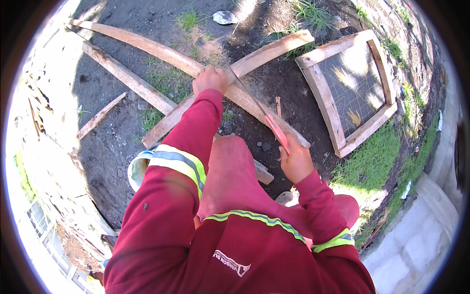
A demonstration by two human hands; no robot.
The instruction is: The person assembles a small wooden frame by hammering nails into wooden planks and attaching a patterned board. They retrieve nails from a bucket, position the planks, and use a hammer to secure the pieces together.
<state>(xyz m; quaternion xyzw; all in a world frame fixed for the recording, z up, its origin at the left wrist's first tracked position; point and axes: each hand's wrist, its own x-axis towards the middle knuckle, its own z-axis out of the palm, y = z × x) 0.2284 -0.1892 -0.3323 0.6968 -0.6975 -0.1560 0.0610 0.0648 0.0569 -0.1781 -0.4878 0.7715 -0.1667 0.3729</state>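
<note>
My right hand (297,159) is closed round the red handle of a handsaw (255,102). Its thin blade slants up and left across a long wooden board (147,47), close to where this board crosses a shorter wooden board (274,51). At the crossing, my left hand (210,80) grips the long board, just left of the blade's far end. My left fingertips are hidden behind the hand. My knee sits just below the long board, between my two arms.
A rectangular wooden frame (320,100) around a dark printed sheet lies at the right. Another board (129,78) and a short stick (100,115) lie at the left. A bucket (138,170) stands beside my left arm. A pale stone (225,18) lies at the far side.
</note>
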